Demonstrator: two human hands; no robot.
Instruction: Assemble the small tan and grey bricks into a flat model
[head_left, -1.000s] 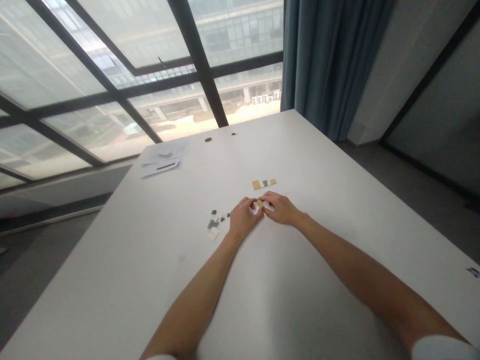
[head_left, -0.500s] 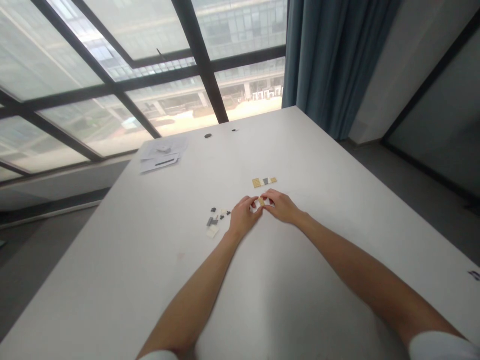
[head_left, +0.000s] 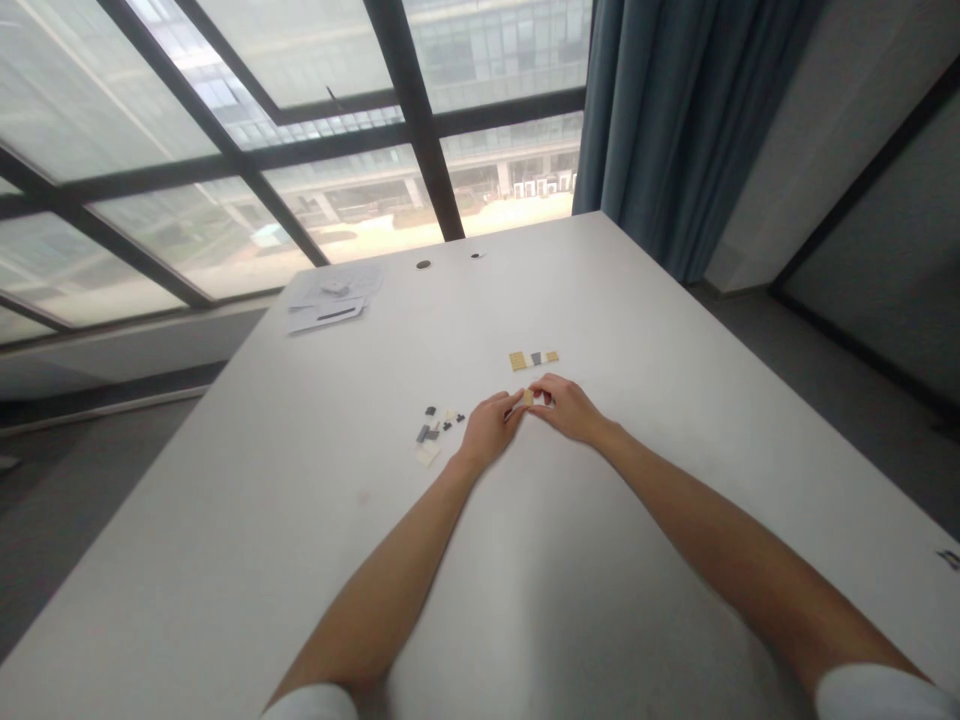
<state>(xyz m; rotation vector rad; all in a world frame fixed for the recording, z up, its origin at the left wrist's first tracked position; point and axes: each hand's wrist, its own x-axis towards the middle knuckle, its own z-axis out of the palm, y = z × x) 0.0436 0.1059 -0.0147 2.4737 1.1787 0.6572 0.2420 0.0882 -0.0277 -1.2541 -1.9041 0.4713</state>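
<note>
My two hands meet at the middle of the white table [head_left: 570, 580]. Both pinch a small tan brick piece [head_left: 528, 397] between their fingertips: my left hand [head_left: 489, 428] from the left, my right hand [head_left: 568, 408] from the right. Just beyond them lies a short flat row of tan and grey plates [head_left: 533, 358]. A small scatter of dark grey, tan and white loose pieces [head_left: 436, 432] lies on the table left of my left hand.
Some papers [head_left: 330, 300] lie near the table's far left corner by the large window. Two dark round spots [head_left: 424, 264] sit at the far edge. A blue curtain [head_left: 660, 120] hangs beyond the far right corner.
The view has shifted slightly, so everything sits a little further right in frame. Both hands stay together on the tan piece, their fingertips working at it.
</note>
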